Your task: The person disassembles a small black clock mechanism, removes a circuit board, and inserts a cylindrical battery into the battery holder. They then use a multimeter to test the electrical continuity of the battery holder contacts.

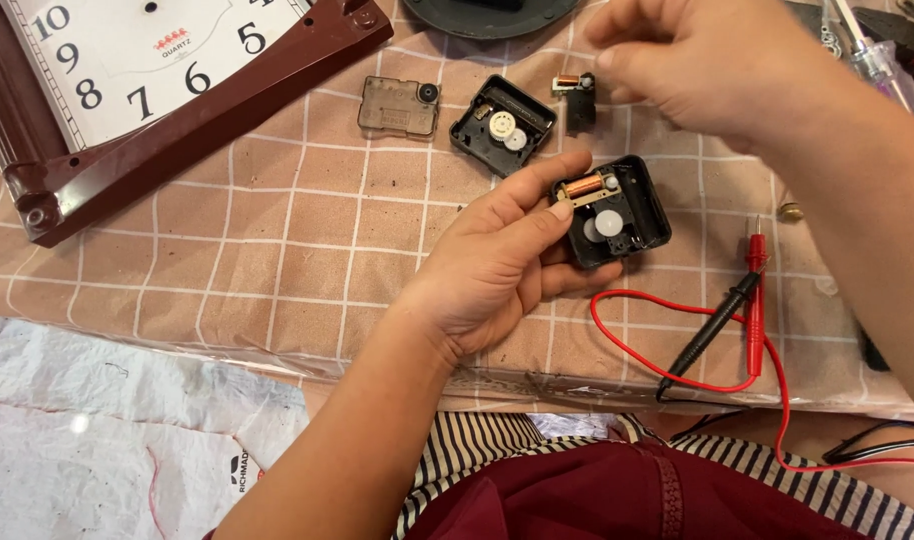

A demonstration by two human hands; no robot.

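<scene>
Pinching the open black clock movement (613,212) edge, left hand (497,265); right hand (692,60) curled above.

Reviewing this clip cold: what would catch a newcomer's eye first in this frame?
Mid-frame, the left hand holds an opened black clock movement with a copper coil and white gears exposed. The right hand hovers above it at the top, fingers pinched; whether they hold anything is unclear. At top left lies a brown-framed wall clock, and red and black meter probes rest at right on the checked cloth.
</scene>
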